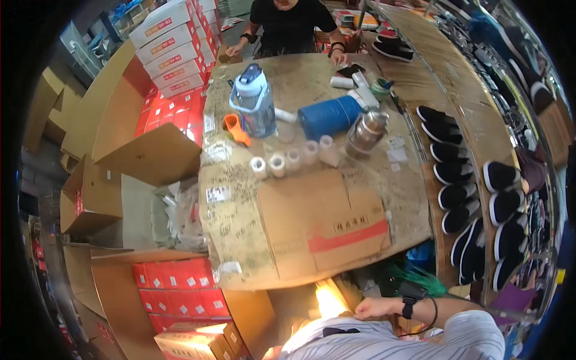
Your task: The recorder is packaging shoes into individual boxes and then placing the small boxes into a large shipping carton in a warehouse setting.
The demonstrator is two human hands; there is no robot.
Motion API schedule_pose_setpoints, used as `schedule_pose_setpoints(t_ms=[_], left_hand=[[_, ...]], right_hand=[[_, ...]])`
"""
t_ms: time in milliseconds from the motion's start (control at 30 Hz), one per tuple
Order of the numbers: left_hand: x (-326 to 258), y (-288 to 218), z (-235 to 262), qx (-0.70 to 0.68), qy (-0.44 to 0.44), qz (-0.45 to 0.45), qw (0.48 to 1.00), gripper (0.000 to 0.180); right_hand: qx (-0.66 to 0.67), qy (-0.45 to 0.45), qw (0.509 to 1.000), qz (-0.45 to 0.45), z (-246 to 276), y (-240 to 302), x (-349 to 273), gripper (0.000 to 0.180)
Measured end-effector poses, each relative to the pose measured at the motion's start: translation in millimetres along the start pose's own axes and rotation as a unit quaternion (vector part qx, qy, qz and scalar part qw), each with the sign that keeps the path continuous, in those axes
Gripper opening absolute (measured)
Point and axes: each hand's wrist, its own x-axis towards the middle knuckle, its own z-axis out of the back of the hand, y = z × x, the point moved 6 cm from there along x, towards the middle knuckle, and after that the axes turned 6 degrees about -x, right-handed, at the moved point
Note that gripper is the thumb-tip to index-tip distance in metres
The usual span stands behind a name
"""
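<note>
My right hand is by the front of my striped shirt, below the table's near edge, with its fingers curled closed. Whatever it may hold is hidden. A black band sits on that wrist, with a dark device and a cable beside it. Only a sliver of my left hand shows at the lower edge, and its fingers are hidden. On the table ahead lies a flattened cardboard piece with a red stripe. Behind it stand several white rolls. Farther back are a clear blue-lidded jug, an orange tape dispenser, a blue cylinder and a steel flask.
Across the table stands a person in black, both hands near its far edge. Open cartons of red boxes line the left, with stacked white boxes beyond. Black shoes fill the shelf at right. A carton lies lower left.
</note>
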Motion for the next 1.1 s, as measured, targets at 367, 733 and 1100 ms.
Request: schedule_pose_setpoints(t_ms=[367,733,1100], left_hand=[[72.2,-267.7,137.0,0.095,-0.259,-0.375,0.885,0.050],[154.6,-270.9,129.4,0.245,-0.351,-0.537,0.727,0.057],[115.7,-277.1,116.8,0.232,-0.446,-0.540,0.675,0.048]], right_hand=[[-0.298,-0.261,0.899,0.186,162.6,53.0,84.1,0.017],[-0.634,-0.346,0.633,0.279,194.2,26.4,127.8,0.015],[-0.645,-0.460,0.503,0.346,177.1,16.4,108.4,0.015]])
